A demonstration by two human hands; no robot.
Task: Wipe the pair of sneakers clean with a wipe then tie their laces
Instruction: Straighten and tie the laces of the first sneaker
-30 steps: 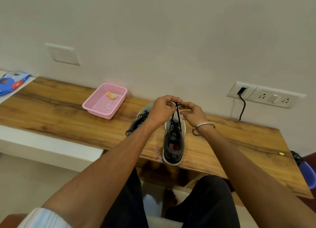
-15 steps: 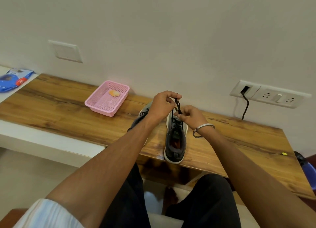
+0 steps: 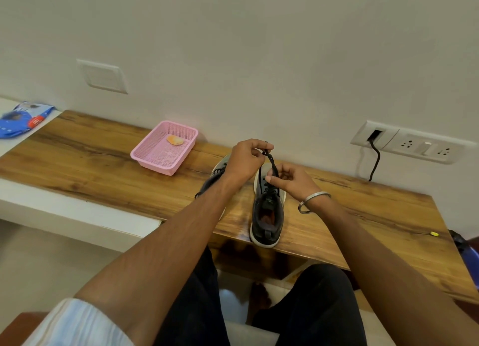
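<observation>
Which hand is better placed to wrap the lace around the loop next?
Right. The right hand pinches the lace low near the sneaker; the left hand holds its top taut.

Bare wooden surface (image 3: 85, 161) lies open from its left edge to the pink basket (image 3: 166, 148), which stands near the back edge. Two sneakers, the right sneaker (image 3: 268, 216) at the front edge and the left sneaker (image 3: 215, 175) just beside it, block the middle, with both hands raised over them. Toward the right edge the surface lies open; a hanging black cable (image 3: 374, 161) crosses the wall behind it.
</observation>
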